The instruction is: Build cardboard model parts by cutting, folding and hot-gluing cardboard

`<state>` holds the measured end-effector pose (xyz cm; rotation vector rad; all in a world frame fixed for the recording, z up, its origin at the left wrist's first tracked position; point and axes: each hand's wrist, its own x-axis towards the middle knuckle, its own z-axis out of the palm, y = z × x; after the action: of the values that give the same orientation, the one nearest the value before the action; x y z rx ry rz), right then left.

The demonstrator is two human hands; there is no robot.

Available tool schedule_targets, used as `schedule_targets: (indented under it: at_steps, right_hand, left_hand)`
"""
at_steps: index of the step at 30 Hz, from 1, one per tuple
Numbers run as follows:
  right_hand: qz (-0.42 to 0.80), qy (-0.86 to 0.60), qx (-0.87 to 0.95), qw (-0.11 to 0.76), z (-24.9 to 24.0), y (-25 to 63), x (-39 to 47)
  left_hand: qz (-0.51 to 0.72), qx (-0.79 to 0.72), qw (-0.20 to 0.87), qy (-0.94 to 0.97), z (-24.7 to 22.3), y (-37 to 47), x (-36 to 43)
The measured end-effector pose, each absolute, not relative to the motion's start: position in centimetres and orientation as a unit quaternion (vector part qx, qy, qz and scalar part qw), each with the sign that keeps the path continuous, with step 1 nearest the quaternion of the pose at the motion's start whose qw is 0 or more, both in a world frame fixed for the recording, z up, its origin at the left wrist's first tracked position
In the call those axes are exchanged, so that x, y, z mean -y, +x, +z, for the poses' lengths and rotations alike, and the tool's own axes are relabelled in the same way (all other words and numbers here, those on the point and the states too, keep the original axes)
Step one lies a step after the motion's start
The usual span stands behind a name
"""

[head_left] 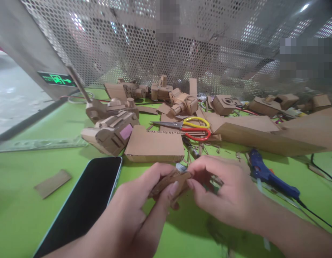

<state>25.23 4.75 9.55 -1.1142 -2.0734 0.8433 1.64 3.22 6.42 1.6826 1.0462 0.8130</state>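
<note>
Lying at 9 o'clock from the small, layered brown cardboard piece (169, 179) in hand at ctr., a flat, rectangular brown cardboard scrap (53, 184) rests on a bright green tabletop (15, 215). Just R of it, btwn 8 and 9, a black-screened smartphone w/ pale blue edge (83, 197) lies on a slant, lower end part-hidden. At 10, a boxy brown cardboard model w/ pink patch (112, 132) stands just beyond the phone; next, at 11, a rectangular brown cardboard box w/ printed black figures (155, 145). Person's L hand (132, 202), at 8, grips the pc., thumb pressed on its near face, index finger along the far side. A small pale blue-grey bit (181, 167) shows at the pc.'s top edge; ID unclear. Btwn 12 and 1, steel-bladed scissors w/ yellow and red handle loops (182, 124) lie on cardboard, tips to the L. R hand (222, 191), at 3, pinches the pc.'s R end btwn thumb and index finger; other fingers part-hidden, can't tell if touching. Farther R, also at 3, lies a dark blue, pistol-shaped glue gun (265, 173); at 2, a long, folded brown cardboard sheet (268, 139).
</note>
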Motion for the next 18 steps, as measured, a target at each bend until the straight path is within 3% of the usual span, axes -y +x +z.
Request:
schedule_targets:
  at_steps: [6, 14, 18]
  right_hand:
    - [0.542, -0.434, 0.658, 0.29, 10.4, 25.4, -4.8]
    - [0.532, -0.425, 0.669, 0.298, 10.4, 25.2, -4.8]
    - [0.597, -0.428, 0.6, 0.317, 10.1, 25.2, -5.1]
  left_hand:
    - [0.379, -0.396, 0.586, 0.597, 6.9, 1.9, -3.1]
    - [0.377, -0.393, 0.657, 0.521, 6.9, 1.5, -2.5]
    - [0.345, -0.415, 0.676, 0.502, 7.8, -0.9, -2.6]
